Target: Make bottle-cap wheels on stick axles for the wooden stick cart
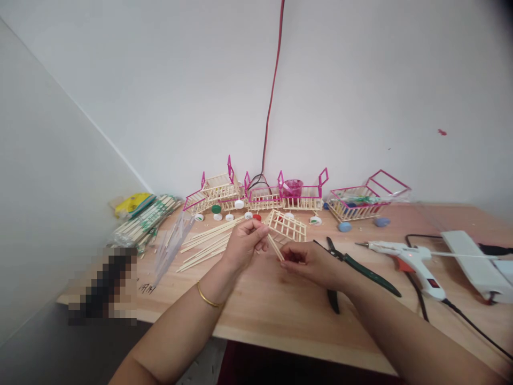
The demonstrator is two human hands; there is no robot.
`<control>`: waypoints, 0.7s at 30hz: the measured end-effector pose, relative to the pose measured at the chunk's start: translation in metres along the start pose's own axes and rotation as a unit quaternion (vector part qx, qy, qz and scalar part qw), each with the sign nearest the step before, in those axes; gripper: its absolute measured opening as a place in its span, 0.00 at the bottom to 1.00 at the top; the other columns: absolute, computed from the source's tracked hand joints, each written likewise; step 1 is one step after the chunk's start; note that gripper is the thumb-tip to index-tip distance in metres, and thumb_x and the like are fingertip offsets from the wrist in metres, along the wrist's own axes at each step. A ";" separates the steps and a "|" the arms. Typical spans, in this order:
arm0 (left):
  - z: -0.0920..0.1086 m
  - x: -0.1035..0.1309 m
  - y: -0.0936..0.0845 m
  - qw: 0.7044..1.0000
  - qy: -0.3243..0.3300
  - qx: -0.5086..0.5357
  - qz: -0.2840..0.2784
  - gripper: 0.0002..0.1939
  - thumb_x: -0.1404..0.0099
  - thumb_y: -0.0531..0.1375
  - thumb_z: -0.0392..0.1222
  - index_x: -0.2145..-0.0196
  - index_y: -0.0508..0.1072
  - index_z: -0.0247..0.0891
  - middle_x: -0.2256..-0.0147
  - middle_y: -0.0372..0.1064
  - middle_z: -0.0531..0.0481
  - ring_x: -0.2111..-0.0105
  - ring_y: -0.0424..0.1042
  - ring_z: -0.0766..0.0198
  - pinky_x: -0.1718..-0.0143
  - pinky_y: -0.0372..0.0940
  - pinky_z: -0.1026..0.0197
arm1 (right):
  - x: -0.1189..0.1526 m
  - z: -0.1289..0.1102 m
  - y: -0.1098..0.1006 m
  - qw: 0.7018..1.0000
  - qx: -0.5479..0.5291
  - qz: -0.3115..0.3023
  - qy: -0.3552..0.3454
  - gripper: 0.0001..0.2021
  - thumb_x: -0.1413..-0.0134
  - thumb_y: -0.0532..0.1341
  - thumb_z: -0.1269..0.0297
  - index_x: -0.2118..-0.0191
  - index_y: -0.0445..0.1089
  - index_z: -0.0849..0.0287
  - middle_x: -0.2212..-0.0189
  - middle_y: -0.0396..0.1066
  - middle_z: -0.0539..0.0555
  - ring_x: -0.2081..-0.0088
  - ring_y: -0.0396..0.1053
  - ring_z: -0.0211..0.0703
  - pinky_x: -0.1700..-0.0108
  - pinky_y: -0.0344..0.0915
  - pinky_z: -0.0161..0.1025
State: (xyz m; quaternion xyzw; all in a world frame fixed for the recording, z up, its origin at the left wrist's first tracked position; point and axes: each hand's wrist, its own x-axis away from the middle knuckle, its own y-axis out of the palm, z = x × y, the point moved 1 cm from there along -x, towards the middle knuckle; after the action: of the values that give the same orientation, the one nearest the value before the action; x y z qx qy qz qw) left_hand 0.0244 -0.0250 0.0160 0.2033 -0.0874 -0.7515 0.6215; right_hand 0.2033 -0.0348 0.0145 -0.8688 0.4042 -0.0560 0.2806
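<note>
Thin pale wooden sticks (276, 248) slant between my two hands above the table. My left hand (245, 241), below a gold bangle, is closed in a pinch at their upper end. At the lower end my right hand (306, 262) grips them with thumb and fingertips; whether there is one stick or two side by side is hard to tell. Just behind the hands lies a small lattice frame of sticks (286, 225). Loose long sticks (206, 248) are spread left of my left hand. Green-handled cutters (366, 272) lie partly under my right forearm.
Miniature carts (300, 202) with magenta rims and bottle-cap wheels line the wall; another cart (356, 206) stands farther right. A white glue gun (417, 259) and power strip (468, 262) with cables occupy the right side. Bagged sticks (148, 222) lie at left.
</note>
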 end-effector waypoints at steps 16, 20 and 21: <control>0.045 -0.011 -0.002 0.991 0.079 0.083 0.062 0.12 0.46 0.67 0.43 0.65 0.74 0.37 0.76 0.64 0.56 0.80 0.59 0.75 0.76 0.60 0.68 | 0.000 0.002 -0.004 0.996 -0.074 0.052 -0.017 0.11 0.43 0.58 0.56 0.70 0.66 0.58 0.76 0.63 0.48 0.74 0.59 0.35 0.71 0.57 0.34; 0.000 -0.013 0.000 0.997 0.059 -0.014 0.037 0.14 0.44 0.65 0.44 0.61 0.76 0.35 0.74 0.65 0.53 0.77 0.61 0.73 0.74 0.62 0.66 | -0.001 0.005 -0.005 0.994 -0.092 0.055 0.002 0.12 0.44 0.59 0.54 0.70 0.66 0.58 0.76 0.66 0.48 0.73 0.63 0.36 0.69 0.61 0.35; -0.005 -0.011 -0.001 0.998 0.055 -0.026 0.027 0.15 0.43 0.65 0.44 0.59 0.76 0.35 0.74 0.65 0.53 0.77 0.61 0.72 0.73 0.62 0.66 | -0.001 0.006 -0.005 0.995 -0.089 0.052 0.006 0.12 0.44 0.59 0.54 0.70 0.66 0.58 0.76 0.66 0.48 0.73 0.63 0.36 0.69 0.61 0.35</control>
State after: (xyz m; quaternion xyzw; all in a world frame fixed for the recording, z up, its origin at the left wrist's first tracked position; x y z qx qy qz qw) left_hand 0.0274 -0.0132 0.0137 0.2257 -0.0392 -0.7245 0.6501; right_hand 0.2082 -0.0290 0.0120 -0.8676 0.4543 -0.0102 0.2022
